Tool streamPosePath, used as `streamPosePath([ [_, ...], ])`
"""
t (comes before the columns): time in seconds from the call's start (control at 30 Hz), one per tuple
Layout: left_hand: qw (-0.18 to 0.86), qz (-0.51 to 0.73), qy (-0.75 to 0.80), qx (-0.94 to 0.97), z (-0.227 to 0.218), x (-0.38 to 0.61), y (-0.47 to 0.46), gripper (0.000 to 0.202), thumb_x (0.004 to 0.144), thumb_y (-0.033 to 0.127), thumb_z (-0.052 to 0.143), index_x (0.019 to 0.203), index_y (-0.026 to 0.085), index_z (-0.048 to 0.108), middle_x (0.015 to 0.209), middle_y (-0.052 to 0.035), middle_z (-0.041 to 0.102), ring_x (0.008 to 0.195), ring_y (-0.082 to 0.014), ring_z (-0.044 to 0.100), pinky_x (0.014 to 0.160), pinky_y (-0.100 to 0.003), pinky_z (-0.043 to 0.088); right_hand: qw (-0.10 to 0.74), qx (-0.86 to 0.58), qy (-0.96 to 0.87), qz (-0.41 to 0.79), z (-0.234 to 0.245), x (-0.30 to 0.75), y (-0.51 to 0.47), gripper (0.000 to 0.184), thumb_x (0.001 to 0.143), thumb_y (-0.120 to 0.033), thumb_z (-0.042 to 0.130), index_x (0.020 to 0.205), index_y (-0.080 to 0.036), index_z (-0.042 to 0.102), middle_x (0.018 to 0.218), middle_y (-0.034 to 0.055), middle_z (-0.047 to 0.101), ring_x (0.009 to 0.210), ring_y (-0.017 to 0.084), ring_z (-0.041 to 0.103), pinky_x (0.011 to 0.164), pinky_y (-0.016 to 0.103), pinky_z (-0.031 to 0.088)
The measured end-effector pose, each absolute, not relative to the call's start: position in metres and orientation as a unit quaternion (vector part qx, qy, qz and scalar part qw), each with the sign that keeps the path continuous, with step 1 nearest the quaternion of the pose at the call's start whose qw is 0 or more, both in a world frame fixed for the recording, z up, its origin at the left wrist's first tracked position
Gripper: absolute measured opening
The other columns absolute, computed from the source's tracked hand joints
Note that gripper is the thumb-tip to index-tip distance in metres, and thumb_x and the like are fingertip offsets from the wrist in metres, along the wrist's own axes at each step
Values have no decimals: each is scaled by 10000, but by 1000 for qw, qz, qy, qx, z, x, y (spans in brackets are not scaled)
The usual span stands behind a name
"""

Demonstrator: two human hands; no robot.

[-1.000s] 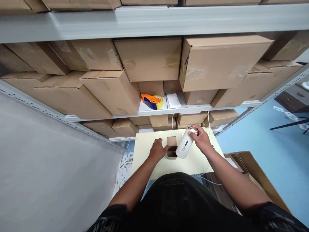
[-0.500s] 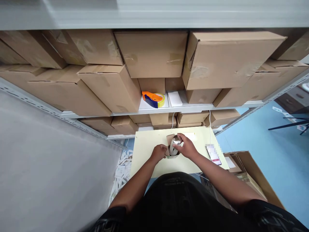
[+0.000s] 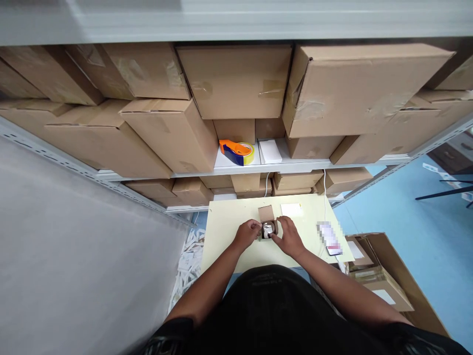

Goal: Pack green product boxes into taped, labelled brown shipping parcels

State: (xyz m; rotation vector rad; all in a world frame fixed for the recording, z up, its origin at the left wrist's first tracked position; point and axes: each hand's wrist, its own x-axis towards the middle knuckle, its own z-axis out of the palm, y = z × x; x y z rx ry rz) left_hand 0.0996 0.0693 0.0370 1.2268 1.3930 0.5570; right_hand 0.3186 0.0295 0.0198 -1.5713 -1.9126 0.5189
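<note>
Btl [image 3: 268, 228] lowered into box [image 3: 266, 214], lettering hidden; L hand [image 3: 247, 234], R hand [image 3: 290, 238] flanking.

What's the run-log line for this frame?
left hand: at small box, left side | right hand: at right side | container: inside, top showing | box: open | phone: on table

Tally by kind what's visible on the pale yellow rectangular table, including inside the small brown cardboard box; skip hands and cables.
Small open brown cardboard box: 1
Shiny-topped round container, inside the box: 1
Flat white rectangular sheet or card: 1
Rectangular phone with lit screen: 1
Total: 4
</note>
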Motion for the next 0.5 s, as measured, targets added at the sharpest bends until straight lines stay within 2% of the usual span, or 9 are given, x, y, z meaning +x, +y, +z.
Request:
streamPosePath([
  [0.13,498,242,569,608,37,107,67,201,823,266,667,1010,200,695,887,-20,694,802,-159,663,751,-272,531,320,-576,-701,273,9,331,23,513,865,-283,639,1363,-243,521,1321,127,575,1182,282,622,1009,479,552],
  [0.2,458,233,598,614,36,111,70,413,752,210,716,1159,190,646,1024,-40,679,775,-143,638,756,-281,520,302,-541,-735,276,5,332,21,503,871,-280,642,1362,-252,534,1362,124,561,1228,283,607,1033,476,545],
  [0.27,451,233,618,600,38,114,75,680,705,174,741,1353,188,534,1220,-85,627,726,-116,611,728,-281,516,284,-526,-759,257,2,330,20,496,877,-280,652,1361,-245,544,1406,143,528,1256,298,594,1036,487,546],
  [0.33,460,241,597,612,42,113,81,810,686,123,723,1446,210,454,1322,-97,582,706,-97,587,712,-271,511,270,-525,-772,237,0,328,20,461,882,-270,653,1334,-234,567,1417,160,509,1239,307,605,1021,495,557],
  [0.4,457,252,560,644,48,109,83,710,695,86,681,1374,227,531,1260,-56,620,724,-100,578,723,-261,509,263,-529,-775,226,-2,325,22,419,884,-247,644,1298,-227,587,1399,162,516,1203,302,624,1005,489,566],
  [0.5,435,262,523,684,51,99,77,415,734,125,688,1136,227,666,1111,-20,664,801,-129,603,770,-269,529,271,-537,-765,231,0,323,25,411,873,-221,633,1281,-221,585,1351,148,557,1154,283,644,978,459,577],
])
